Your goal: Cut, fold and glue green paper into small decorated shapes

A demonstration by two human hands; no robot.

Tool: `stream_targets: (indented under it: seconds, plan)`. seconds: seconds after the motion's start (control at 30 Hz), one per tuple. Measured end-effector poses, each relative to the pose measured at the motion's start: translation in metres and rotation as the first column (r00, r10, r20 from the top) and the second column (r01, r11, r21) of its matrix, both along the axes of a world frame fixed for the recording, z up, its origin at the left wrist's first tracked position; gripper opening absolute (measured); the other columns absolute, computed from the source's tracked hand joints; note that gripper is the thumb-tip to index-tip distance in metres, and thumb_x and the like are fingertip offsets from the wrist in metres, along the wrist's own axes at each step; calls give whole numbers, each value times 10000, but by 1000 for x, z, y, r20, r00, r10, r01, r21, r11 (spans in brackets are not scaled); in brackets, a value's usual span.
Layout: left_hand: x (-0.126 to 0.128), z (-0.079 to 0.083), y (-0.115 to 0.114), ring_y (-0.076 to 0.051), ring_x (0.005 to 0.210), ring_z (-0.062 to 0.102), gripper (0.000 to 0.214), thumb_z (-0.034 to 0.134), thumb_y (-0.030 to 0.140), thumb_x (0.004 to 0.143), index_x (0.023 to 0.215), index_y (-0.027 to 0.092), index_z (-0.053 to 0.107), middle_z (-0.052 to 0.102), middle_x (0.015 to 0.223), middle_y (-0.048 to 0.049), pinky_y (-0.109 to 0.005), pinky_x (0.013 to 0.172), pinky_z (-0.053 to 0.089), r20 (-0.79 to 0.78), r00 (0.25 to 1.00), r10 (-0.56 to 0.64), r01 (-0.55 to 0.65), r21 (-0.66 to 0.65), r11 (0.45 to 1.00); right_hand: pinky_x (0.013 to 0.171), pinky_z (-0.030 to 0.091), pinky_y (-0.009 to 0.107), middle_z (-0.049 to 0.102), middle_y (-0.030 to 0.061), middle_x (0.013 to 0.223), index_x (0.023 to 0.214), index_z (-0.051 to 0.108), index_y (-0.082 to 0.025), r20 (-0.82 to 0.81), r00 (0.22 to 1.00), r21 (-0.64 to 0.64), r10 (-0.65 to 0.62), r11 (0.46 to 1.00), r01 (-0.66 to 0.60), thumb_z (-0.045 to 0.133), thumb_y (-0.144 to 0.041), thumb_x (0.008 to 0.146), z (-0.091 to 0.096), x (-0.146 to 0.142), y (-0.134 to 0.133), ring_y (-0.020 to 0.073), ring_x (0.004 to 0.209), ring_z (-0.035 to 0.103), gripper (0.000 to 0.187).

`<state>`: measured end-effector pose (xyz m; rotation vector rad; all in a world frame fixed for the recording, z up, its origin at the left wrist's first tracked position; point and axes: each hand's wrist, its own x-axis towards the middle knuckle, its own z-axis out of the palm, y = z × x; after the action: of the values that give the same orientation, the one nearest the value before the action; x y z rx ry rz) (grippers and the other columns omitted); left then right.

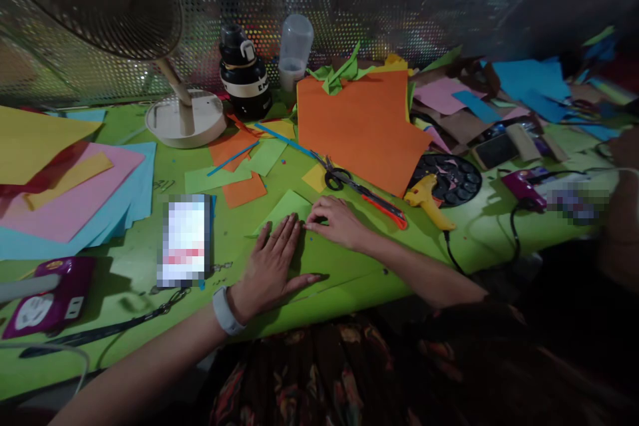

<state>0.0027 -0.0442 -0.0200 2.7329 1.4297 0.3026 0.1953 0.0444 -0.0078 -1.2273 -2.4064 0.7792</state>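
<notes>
A light green piece of paper [289,206], seemingly folded, lies on the green table in front of me. My left hand [269,269] is flat, its fingers together over the paper's lower part and its thumb stretched out to the right. At the paper's right edge my right hand [339,223] is closed, with thumb and fingertips pinched together; the exact grip is too small to see clearly. Just beyond the right hand are scissors with black handles [335,176] and a red-orange utility knife [382,210]. Part of the green paper is hidden under my left fingers.
A phone [184,239] and a purple box [52,296] stand left. Behind are a fan [186,118], a black bottle [244,80], a clear bottle [295,46] and orange paper [354,126]. Right are a yellow glue gun [429,200], a black round tray [466,180] and another person's arm [622,206].
</notes>
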Motion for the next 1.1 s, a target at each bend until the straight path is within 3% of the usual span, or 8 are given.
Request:
stream_targets:
  seconds: [0.33, 0.73, 0.97, 1.07, 1.1]
  plan:
    - [0, -2, 2, -300, 1419, 203, 960, 374, 698, 826, 1507, 108, 43, 220, 1538, -178, -503, 1151, 153, 0, 1000, 2, -2, -2, 1000, 824, 367, 351, 616, 45, 908, 801, 695, -176, 78, 996, -32, -32, 999, 35, 688, -265, 812, 8, 20, 5, 209, 951, 535, 90]
    - [1, -1, 3, -306, 1405, 244, 913, 377, 687, 832, 1498, 101, 159, 245, 1528, -181, -495, 1145, 171, 4, 1000, 7, -7, 4, 1000, 858, 366, 364, 612, 44, 922, 792, 686, -171, 100, 988, -24, -122, 992, 125, 665, -267, 822, 7, 45, 3, 208, 952, 544, 103]
    - [0, -3, 3, -303, 1410, 233, 917, 385, 685, 832, 1493, 89, 163, 241, 1529, -187, -504, 1142, 174, 1, 1000, -3, 3, 21, 1000, 867, 377, 379, 634, 43, 894, 753, 674, -186, 140, 968, 65, -210, 977, 203, 648, -241, 814, 10, 60, 1, 212, 918, 558, 86]
    - [1, -3, 3, -302, 1408, 238, 926, 382, 694, 826, 1492, 88, 166, 243, 1528, -187, -501, 1140, 179, 1, 1000, 8, -8, 19, 1000, 896, 386, 412, 644, 86, 1001, 919, 672, -167, 130, 942, 217, -310, 936, 278, 572, -286, 870, 15, 46, -14, 244, 994, 551, 162]
    - [1, -3, 3, -302, 1407, 239, 928, 382, 697, 824, 1491, 88, 168, 245, 1527, -187, -501, 1140, 179, -2, 1000, 12, -12, 17, 1000, 925, 380, 422, 637, 106, 1075, 1025, 653, -152, 123, 951, 272, -284, 931, 243, 514, -301, 907, 15, 37, -21, 248, 1042, 542, 235]
